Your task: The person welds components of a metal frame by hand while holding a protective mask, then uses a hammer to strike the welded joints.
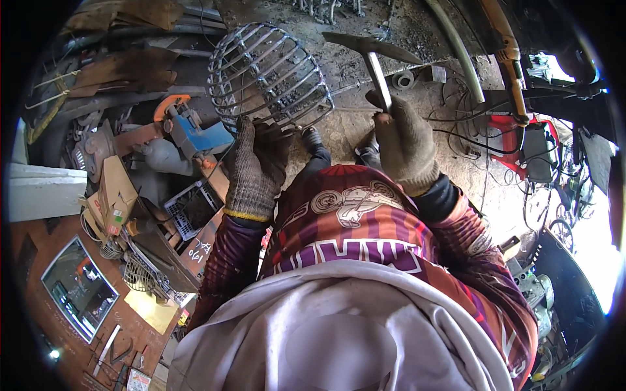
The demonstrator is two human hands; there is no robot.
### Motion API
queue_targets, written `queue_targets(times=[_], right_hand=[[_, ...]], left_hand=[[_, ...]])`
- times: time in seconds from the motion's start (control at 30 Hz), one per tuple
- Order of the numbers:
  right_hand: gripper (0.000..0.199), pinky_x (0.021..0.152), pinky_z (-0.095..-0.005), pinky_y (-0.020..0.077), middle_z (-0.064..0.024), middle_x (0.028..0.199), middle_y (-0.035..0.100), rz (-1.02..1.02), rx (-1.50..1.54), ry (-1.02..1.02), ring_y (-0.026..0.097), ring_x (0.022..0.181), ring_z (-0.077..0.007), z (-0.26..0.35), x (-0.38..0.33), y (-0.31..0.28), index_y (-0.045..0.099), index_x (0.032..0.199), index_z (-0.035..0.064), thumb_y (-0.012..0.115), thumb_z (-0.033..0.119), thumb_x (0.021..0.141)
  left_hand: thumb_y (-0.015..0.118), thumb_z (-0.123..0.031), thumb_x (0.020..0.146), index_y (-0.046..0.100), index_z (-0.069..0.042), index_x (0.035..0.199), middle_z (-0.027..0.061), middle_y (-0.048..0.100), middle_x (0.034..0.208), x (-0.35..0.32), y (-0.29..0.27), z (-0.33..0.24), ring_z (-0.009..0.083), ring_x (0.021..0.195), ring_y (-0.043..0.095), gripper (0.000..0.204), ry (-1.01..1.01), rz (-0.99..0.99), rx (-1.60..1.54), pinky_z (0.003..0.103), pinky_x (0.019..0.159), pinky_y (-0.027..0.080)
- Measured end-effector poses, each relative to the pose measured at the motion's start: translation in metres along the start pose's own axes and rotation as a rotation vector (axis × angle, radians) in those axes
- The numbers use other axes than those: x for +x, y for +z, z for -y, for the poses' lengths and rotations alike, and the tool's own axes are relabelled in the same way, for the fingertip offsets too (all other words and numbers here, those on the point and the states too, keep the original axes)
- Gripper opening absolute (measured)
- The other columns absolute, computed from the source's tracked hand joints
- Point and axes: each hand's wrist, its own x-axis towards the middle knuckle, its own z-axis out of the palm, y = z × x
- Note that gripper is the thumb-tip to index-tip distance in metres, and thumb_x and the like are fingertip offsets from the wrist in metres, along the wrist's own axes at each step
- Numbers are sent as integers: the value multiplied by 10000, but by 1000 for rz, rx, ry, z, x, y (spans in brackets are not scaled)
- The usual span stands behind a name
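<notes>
My left hand (257, 161), in a grey knitted glove with a yellow cuff edge, grips the near lower rim of a round metal-bar cage (265, 81). The cage is tilted, with curved parallel bars welded across its frame. My right hand (407, 143), gloved too, is closed around the handle of a chipping hammer (376, 68). Its long tapered head is raised to the right of the cage, apart from it. The fingertips of my left hand are partly hidden behind the glove and bars.
A dark, debris-strewn work surface (352, 78) lies ahead. To the left are a blue and orange machine (195, 133), scrap metal and a brown board (39, 260). On the right, cables run near a red-framed machine (512, 146) and a long orange-brown bar (512, 62).
</notes>
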Motion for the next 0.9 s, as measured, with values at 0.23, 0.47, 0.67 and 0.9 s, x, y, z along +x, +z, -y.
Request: queue_targets(times=[0.23,0.47,0.67,0.9], right_hand=[[216,537,-390,472,-165,680,592,154,-31,-4,623,601,-333,3,11,3,596,1088,22,563,138,908],[249,561,-370,482,-174,690,597,134,129,-30,631,612,-313,-3,8,5,587,1125,5,551,132,915],[221,575,-347,477,-168,724,595,153,216,87,610,634,-325,18,13,-5,607,1102,9,541,119,922],[241,591,-439,476,-196,773,607,153,-57,-76,628,701,-380,14,28,14,562,1105,20,551,179,924]], left_hand=[[538,-360,963,619,-35,979,134,681,912,1,-5,-1,277,862,677,335,2,-16,-2,413,802,580],[565,-358,950,626,-41,973,120,688,897,2,-10,-1,260,855,679,324,-11,-4,-13,424,794,582],[587,-367,936,633,-46,949,100,687,856,5,-14,-4,249,815,681,325,-15,-25,-42,420,774,588],[604,-351,929,628,-68,930,76,672,834,-5,3,-7,222,786,677,284,29,-107,10,405,739,595]])
